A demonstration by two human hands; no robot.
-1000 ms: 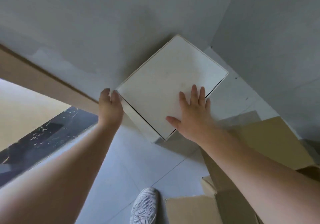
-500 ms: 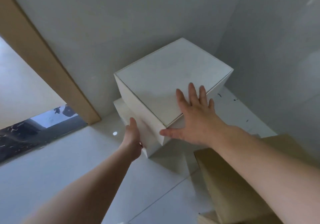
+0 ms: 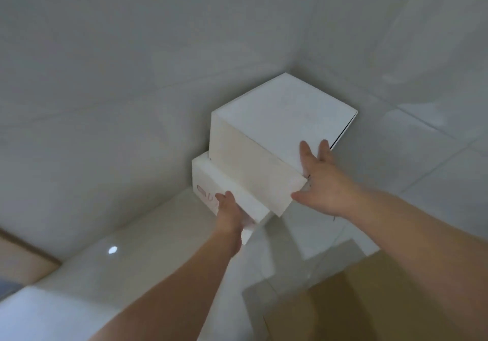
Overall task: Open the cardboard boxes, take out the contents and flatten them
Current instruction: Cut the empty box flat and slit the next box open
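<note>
Upper white box [image 3: 277, 140]: sitting on the lower white box [image 3: 224, 195], tucked into the wall corner [image 3: 293, 63], its near edge overhanging open floor [image 3: 132, 261]. My right hand [image 3: 320, 182] is lying flat, fingers spread, on its near right corner. My left hand [image 3: 229, 214] is cupping the lower box's near face; finger curl unclear. Brown cardboard [image 3: 369, 301]: right of that floor.

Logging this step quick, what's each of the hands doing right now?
Left hand: on the lower white box; grip cannot be told.
Right hand: open, fingers straight on the upper white box.
</note>
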